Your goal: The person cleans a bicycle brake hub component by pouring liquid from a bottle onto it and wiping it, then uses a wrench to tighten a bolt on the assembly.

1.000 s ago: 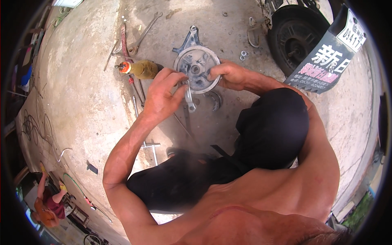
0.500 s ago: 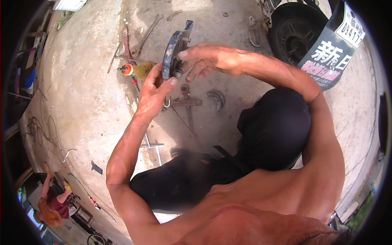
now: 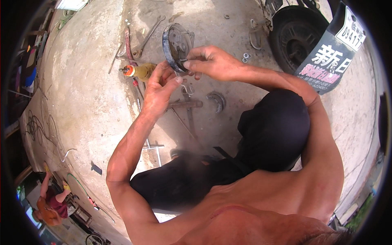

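Above the concrete floor I hold a round, dark, greasy drum-brake plate, tilted so its inner face shows. My left hand grips its lower left rim, thumb pointing inward, some fingers tucked behind. At its lower right side, my right hand pinches the edge or a small part there; the fingertips hide exactly what. Just below the plate is a pale bent metal hook; I cannot tell whether it is attached. On the floor beneath lie a hammer and a curved brake shoe.
A yellow bottle with an orange cap lies left of my left hand. Beyond it are a wrench and a T-handled tool nearer me. Right stand a vehicle wheel and mudflap. Another person is far left.
The brake plate has turned from nearly edge-on to show its inner face. My right hand's spread fingers have closed to a pinch at its side.
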Demonstrator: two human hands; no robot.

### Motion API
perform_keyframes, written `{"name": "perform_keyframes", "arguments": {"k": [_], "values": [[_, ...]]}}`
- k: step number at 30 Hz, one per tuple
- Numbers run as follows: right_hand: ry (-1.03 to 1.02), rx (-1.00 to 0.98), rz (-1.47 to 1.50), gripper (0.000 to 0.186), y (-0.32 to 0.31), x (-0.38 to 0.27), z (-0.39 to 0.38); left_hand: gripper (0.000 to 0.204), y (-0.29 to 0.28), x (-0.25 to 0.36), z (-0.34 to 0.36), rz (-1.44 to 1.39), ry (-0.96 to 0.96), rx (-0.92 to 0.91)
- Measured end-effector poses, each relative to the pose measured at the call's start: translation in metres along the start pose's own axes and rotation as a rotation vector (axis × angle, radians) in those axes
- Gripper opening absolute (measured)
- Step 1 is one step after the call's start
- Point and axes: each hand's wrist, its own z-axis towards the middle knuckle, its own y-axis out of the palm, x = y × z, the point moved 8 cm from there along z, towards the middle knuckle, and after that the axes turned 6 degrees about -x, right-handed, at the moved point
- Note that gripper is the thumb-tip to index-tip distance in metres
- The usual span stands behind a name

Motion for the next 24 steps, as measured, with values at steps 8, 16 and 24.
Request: {"name": "perform_keyframes", "arguments": {"k": [8, 16, 24], "values": [[-0.029, 0.047, -0.136, 0.032, -0.004, 0.000, 0.000, 0.056, 0.007, 0.003, 0.002, 0.028, 0.013, -0.022], [-0.052, -0.002, -0.005, 0.030, 0.001, 0.010, 0.006, 0.056, 0.001, 0.006, -0.004, 0.305, -0.004, 0.032], [-0.179, 0.011, 0.051, 0.028, 0.004, 0.011, -0.002, 0.058, 0.025, 0.051, -0.014, 1.029, 0.283, -0.002]]}}
